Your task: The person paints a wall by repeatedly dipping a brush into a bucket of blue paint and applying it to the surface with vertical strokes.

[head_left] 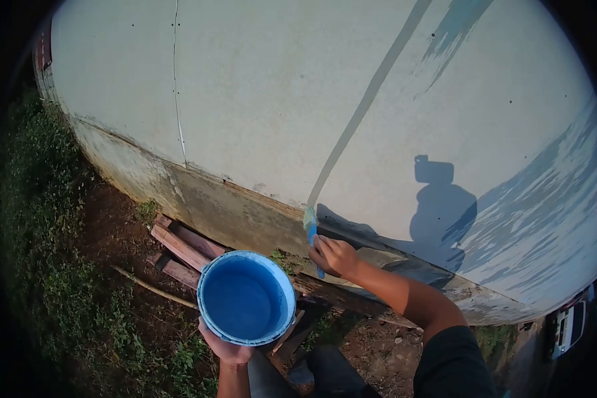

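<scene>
My right hand (333,255) is closed around the blue handle of a paintbrush (311,225). Its pale, paint-covered bristles touch the lower edge of the white wall panel (259,99), at the foot of a long grey-blue painted stripe (371,93). In my left hand (224,345) is a blue bucket (282,318), gripped at its lower left side with the fingers partly hidden. Blue paint (242,298) lies inside the bucket, and smears mark its rim.
Wooden planks (179,247) and a thin stick (156,290) lie on the soil left of the bucket. Green plants (40,219) grow along the left. Streaky paint (537,212) covers the wall's right part, near my shadow (441,212). A white vehicle (569,328) stands at far right.
</scene>
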A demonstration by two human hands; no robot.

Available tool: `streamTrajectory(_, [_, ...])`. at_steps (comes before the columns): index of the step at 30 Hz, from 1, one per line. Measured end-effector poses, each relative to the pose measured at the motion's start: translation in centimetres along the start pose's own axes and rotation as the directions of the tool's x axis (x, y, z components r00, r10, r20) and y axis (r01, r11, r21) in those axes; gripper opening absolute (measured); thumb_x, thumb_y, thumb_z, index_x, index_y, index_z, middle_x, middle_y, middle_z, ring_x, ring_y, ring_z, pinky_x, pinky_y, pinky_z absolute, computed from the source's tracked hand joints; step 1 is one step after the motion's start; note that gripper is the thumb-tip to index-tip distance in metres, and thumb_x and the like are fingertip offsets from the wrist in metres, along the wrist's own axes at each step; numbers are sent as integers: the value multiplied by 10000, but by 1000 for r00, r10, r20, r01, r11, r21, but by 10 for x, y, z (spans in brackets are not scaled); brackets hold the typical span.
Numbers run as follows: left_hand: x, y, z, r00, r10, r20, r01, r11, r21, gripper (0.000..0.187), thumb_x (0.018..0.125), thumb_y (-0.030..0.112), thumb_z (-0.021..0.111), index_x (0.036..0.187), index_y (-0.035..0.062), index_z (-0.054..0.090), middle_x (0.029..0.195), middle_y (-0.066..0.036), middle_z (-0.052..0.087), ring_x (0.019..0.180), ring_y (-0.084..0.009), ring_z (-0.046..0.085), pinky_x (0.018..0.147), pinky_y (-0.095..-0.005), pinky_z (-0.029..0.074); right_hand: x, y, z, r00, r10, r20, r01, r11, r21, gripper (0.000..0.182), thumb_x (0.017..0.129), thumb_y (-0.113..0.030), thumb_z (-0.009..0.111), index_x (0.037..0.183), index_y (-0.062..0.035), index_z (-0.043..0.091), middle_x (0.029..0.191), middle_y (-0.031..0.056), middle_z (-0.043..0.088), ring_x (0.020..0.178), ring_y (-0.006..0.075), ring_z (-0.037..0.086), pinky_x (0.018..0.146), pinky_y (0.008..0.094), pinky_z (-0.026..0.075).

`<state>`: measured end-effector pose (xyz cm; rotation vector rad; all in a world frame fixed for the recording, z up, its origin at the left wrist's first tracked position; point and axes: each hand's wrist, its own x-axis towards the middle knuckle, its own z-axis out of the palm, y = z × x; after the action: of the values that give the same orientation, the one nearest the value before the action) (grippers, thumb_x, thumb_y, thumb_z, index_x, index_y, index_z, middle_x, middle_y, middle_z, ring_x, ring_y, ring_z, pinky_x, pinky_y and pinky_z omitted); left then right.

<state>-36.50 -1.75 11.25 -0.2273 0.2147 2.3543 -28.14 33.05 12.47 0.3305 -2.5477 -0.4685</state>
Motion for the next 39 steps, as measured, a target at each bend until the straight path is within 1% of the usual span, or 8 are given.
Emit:
streamTrajectory(3, [-3, -5, 41, 997, 4, -82, 2, 998, 71, 747, 1082, 634, 478, 1580, 79, 514, 1578, -159, 569, 1409, -381, 590, 1128, -591, 555, 18, 21, -72, 997, 60, -49, -51, 985, 164, 165, 862, -63, 777, 1008, -71, 701, 1125, 154, 718, 1029, 262, 767, 699, 357, 642])
streamTrajectory(8, [0, -22, 97, 998, -64, -22, 65, 997, 36, 808, 1056, 680, 479, 1623, 105, 466, 1623, -165, 518, 1416, -399, 581, 1109, -597, 565, 54, 88, -193, 986, 146, 80, -166, 905, 393, 208, 870, -85, 829, 1024, -34, 700, 1184, 130, 729, 969, 267, 770, 731, 396, 638])
streamTrajectory(10, [7, -27, 108, 943, -237, 232, 216, 970, 112, 849, 1033, 713, 485, 1648, 130, 432, 1644, -176, 487, 1413, -427, 577, 1054, -653, 589, 77, 108, -246, 932, 355, 75, -341, 788, 513, 270, 857, -78, 883, 1055, -24, 708, 1162, 157, 739, 904, 285, 774, 748, 393, 626])
streamTrajectory(12, [18, -42, 132, 916, -281, 285, 323, 940, -112, 882, 1013, 751, 486, 1664, 161, 411, 1656, -188, 467, 1415, -459, 568, 987, -720, 600, 94, 130, -295, 916, 402, -6, -328, 757, 565, 280, 856, -61, 890, 1065, -14, 709, 1126, 167, 750, 886, 286, 780, 746, 387, 620])
streamTrajectory(18, [42, -77, 202, 940, -303, 158, 281, 948, 150, 872, 1022, 753, 457, 1657, 156, 427, 1633, -185, 492, 1406, -463, 576, 932, -728, 617, 118, 152, -404, 878, 476, -53, -302, 636, 711, 309, 838, -5, 900, 1091, 15, 724, 1008, 177, 776, 886, 280, 789, 755, 364, 601])
streamTrajectory(23, [52, -99, 237, 893, -313, 323, 271, 948, 169, 825, 1038, 717, 471, 1614, 126, 490, 1629, -135, 532, 1463, -360, 550, 1190, -559, 489, 113, 151, -417, 929, 369, 39, -229, 489, 842, 296, 847, -41, 903, 1081, 16, 732, 1008, 147, 776, 893, 277, 770, 779, 380, 589])
streamTrajectory(30, [66, -114, 246, 895, -250, 371, 180, 960, 213, 809, 1061, 688, 476, 1604, 89, 497, 1626, -140, 542, 1454, -345, 551, 1218, -518, 466, 101, 134, -384, 897, 374, 237, -409, 497, 765, 257, 884, -83, 862, 1101, -18, 740, 1033, 151, 769, 882, 334, 760, 756, 413, 597])
streamTrajectory(39, [67, -115, 252, 901, -282, 330, 217, 951, 223, 850, 1040, 747, 454, 1630, 135, 484, 1648, -136, 518, 1472, -347, 540, 1222, -545, 455, 105, 146, -400, 894, 414, 169, -385, 520, 763, 259, 882, -96, 876, 1091, -9, 750, 1029, 158, 772, 898, 312, 764, 790, 394, 594])
